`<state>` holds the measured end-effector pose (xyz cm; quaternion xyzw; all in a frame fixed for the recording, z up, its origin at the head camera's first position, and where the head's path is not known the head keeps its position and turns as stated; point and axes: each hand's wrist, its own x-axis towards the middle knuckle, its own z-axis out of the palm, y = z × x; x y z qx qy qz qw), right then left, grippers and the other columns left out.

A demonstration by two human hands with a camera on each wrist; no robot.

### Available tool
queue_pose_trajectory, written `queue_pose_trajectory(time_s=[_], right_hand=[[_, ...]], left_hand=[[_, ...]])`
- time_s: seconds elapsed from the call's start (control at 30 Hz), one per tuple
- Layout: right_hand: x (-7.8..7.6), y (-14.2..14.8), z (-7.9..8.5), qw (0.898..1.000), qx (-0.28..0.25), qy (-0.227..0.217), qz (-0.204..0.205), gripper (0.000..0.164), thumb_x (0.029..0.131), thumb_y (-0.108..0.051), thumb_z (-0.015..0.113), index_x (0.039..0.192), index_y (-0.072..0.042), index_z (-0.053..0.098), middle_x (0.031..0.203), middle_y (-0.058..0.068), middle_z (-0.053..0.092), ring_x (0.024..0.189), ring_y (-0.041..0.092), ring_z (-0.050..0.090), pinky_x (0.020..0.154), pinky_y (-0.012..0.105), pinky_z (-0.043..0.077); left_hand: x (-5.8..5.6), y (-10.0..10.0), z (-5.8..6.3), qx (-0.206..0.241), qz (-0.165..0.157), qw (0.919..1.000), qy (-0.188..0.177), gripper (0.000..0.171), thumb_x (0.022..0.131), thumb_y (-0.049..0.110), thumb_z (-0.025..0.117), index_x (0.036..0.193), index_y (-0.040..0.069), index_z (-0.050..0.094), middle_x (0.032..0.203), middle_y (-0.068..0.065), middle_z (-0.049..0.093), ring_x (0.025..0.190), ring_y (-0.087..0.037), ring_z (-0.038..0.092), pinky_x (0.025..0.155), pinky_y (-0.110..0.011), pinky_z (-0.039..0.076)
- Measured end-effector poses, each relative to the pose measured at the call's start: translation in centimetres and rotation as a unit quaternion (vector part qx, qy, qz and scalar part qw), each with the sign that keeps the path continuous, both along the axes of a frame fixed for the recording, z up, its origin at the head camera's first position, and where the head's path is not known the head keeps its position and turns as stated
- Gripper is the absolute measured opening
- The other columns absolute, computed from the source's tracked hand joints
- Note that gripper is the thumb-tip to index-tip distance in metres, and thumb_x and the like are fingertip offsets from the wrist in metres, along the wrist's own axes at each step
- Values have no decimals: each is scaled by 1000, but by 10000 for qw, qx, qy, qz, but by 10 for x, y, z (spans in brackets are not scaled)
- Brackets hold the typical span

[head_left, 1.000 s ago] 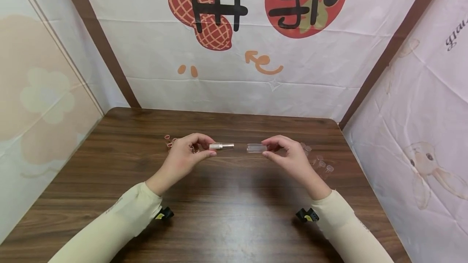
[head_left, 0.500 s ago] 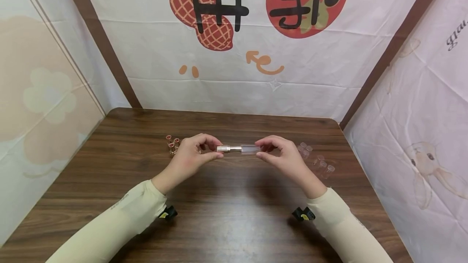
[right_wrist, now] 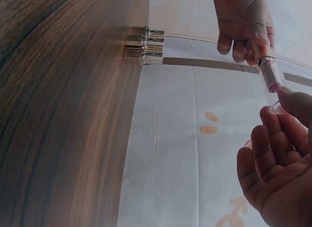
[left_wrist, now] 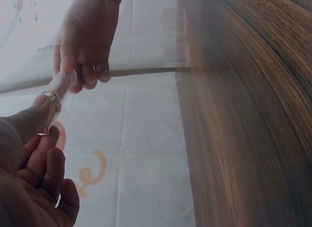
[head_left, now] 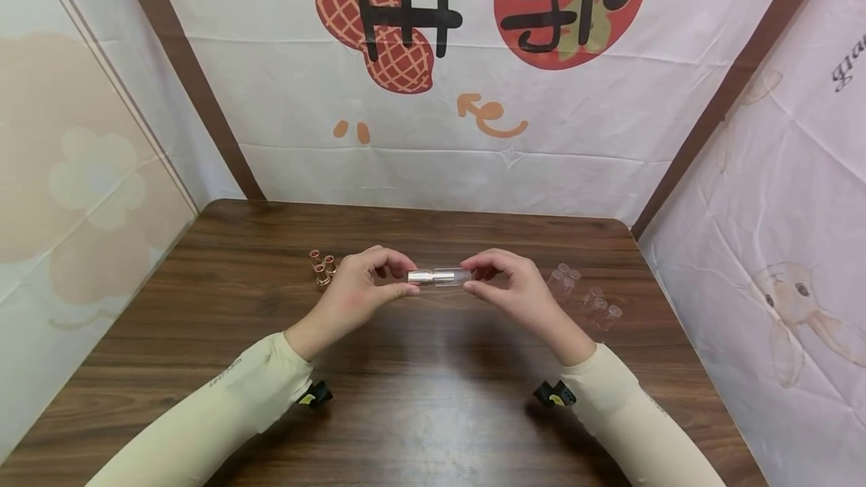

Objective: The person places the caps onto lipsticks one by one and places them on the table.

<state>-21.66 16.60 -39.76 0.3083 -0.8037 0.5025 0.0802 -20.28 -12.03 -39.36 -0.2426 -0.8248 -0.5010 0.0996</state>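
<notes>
My left hand (head_left: 361, 288) pinches the base of a gold lipstick tube (head_left: 419, 277) between thumb and fingertips, held level above the table. From the other side, my right hand (head_left: 507, 280) pinches the far end of a clear cap (head_left: 452, 276). The cap now surrounds the tube's narrow inner part, which shows through the clear wall. In the right wrist view a dark pinkish tip can be seen inside the cap (right_wrist: 269, 80). Both pieces lie in one line, and the two hands are a short way apart.
Several gold tubes (head_left: 321, 269) with reddish open tops stand on the brown wooden table (head_left: 433, 412) beyond my left hand. Several clear caps (head_left: 597, 305) stand to the right of my right hand. A printed cloth (head_left: 433, 171) hangs behind the table.
The tube and cap were apart; my hands have come together, and the cap has slid over the tube's inner part. The left hand has shifted right, the right hand slightly left.
</notes>
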Motion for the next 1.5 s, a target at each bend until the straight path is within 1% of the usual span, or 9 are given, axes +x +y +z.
queue_pose_trajectory(time_s=[0.13,0.37,0.4,0.6,0.83,1.07,1.23,1.3,1.5], right_hand=[[1,-2,3,10000,35,34,32,24,88,-17,83,110,-19,76,104,-5,72,90,13,66,82,32,56],[2,-5,5,10000,-10,86,2,23,88,-15,83,110,-16,76,104,-2,73,90,14,67,83,35,56],[2,-5,5,10000,-17,93,0,23,88,-15,82,110,-16,76,104,-2,73,90,14,67,82,34,56],[4,-5,7,10000,-60,74,-11,23,88,-16,83,110,-17,75,104,-5,72,90,13,66,82,28,56],[5,-6,9,10000,-63,48,-58,23,88,-16,83,110,-17,76,105,-3,72,91,14,66,81,27,55],[5,-6,10,9999,-59,94,3,23,88,-17,83,110,-18,76,106,-4,72,91,14,66,81,32,56],[5,-6,10,10000,-48,72,-35,24,88,-17,83,110,-17,75,105,-4,72,91,13,66,82,29,56],[5,-6,9,10000,-63,60,-37,23,88,-17,82,111,-17,75,105,-4,72,91,14,66,82,30,56],[3,-8,10,9998,-172,125,44,23,89,-17,81,111,-16,75,105,-3,71,91,14,66,83,43,57]], left_hand=[[1,2,1,63,-25,10000,47,27,78,23,91,98,28,74,89,7,67,84,-12,63,77,-35,54],[2,3,6,109,-58,9998,136,27,78,23,91,97,28,74,88,10,67,83,-11,63,79,-45,54],[2,4,7,123,-59,9998,156,27,77,23,91,97,28,74,88,10,67,83,-11,63,79,-45,54],[2,4,8,147,7,9997,176,27,77,25,92,98,24,75,87,11,68,82,-11,63,75,-28,52],[3,4,8,173,35,9997,157,27,77,26,92,98,26,75,87,12,69,82,-11,63,75,-32,53],[3,4,11,150,60,9997,169,26,76,28,92,96,29,75,87,13,69,82,-10,64,76,-27,51],[4,4,8,72,49,9998,160,26,77,27,91,97,29,74,89,13,69,84,-15,66,79,-31,52],[4,5,7,-19,66,9998,183,26,78,27,91,98,29,74,90,13,68,86,-15,65,81,-31,51],[4,5,4,-317,161,9989,301,26,80,26,90,99,27,73,93,12,67,89,-8,61,83,-35,50]])
